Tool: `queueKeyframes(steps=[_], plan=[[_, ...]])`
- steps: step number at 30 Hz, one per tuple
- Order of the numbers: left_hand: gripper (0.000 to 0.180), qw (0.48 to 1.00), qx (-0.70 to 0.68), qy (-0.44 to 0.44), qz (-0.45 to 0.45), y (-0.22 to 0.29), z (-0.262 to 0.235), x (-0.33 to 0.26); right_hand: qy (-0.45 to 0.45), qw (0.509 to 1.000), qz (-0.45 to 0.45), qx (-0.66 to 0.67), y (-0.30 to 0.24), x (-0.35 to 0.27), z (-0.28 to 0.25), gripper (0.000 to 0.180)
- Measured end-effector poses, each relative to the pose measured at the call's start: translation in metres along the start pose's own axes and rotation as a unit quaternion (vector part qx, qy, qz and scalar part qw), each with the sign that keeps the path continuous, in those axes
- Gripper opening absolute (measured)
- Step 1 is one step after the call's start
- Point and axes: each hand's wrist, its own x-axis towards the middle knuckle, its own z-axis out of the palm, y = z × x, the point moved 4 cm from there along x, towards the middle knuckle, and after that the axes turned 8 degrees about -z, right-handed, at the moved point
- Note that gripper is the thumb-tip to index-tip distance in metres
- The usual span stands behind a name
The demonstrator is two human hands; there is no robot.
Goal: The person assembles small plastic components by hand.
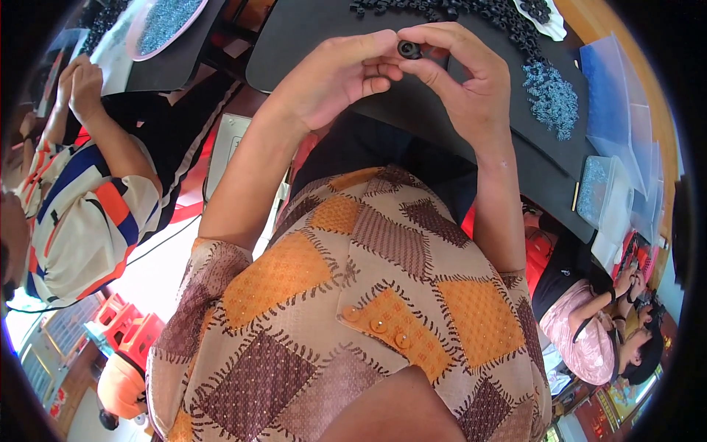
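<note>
A small black round part [409, 49] with a hole through its middle is held up over the dark work table. My right hand [475, 85] pinches it between thumb and forefinger. From the other side, my left hand [342, 77] meets it with thumb and forefinger closed at its left edge; its other fingers curl loosely below. Behind my fingers, many loose black parts [508, 33] lie along the far side of the table. A pile of small clear bluish pieces [551, 99] rests to the right of my right hand.
Clear plastic bins [611, 103] and a clear tub of bluish pieces [593, 190] line the table's right side. At upper left stands a round bowl of bluish pieces [166, 28]. Co-workers sit at left [81, 228] and right [585, 324]. Red stools [140, 337] stand behind at left.
</note>
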Motion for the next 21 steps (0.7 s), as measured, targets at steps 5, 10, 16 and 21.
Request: queueKeyframes(steps=[5,10,16,21], plan=[[0.031,0.999,0.049,0.008,0.002,-0.001,0.003,0.001,0.008,0.998,0.032,0.052,-0.002,-0.004,-0.004,0.029],[0.029,0.999,0.047,0.018,-0.012,-0.003,0.007,0.004,0.025,0.997,0.014,0.072,0.001,-0.007,-0.006,0.032],[0.023,0.994,0.081,0.069,0.036,-0.003,0.010,0.007,0.130,0.968,0.125,0.175,0.005,-0.024,-0.009,0.021],[0.023,0.961,0.217,0.139,0.100,-0.003,0.014,0.010,0.131,0.930,0.225,0.257,0.014,-0.036,-0.003,0.020]])
